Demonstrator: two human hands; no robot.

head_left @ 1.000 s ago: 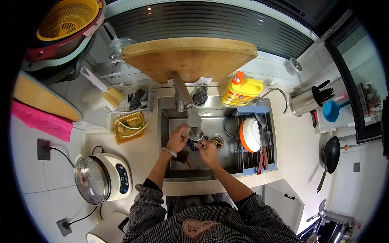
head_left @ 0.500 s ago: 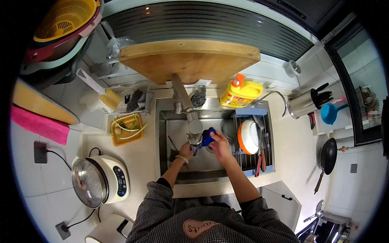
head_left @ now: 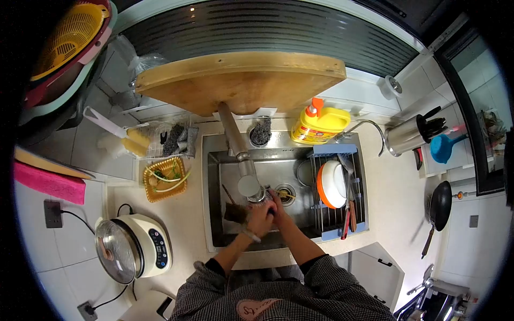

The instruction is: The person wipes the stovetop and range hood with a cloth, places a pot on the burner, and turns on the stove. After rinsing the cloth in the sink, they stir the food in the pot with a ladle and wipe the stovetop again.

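Both hands are together in the steel sink [head_left: 225, 171], below the head of the faucet [head_left: 249, 185]. My left hand [head_left: 261, 220] is closed, its fingers curled against the right one. My right hand [head_left: 280, 212] is closed too and presses in from the other side. A small dark patch shows between them, but the fingers hide most of what they hold. Glints, apparently of water, lie over the fingertips. To the left of my hands, a brownish flat thing [head_left: 235, 212] with a thin stick lies on the sink floor. Yellowish scraps lie in the drain [head_left: 285, 195].
A blue rack [head_left: 333, 151] over the sink's right side carries a white-and-orange bowl [head_left: 333, 184] and utensils. Behind stand a yellow detergent jug [head_left: 321, 125] and a wooden board [head_left: 241, 80]. Leftward are a yellow basket [head_left: 152, 193] and an electric cooker [head_left: 142, 243].
My hands have come together and lower, nearer my body. The blue thing in my right hand is now almost wholly hidden. The drain has come into sight; the view has shifted slightly.
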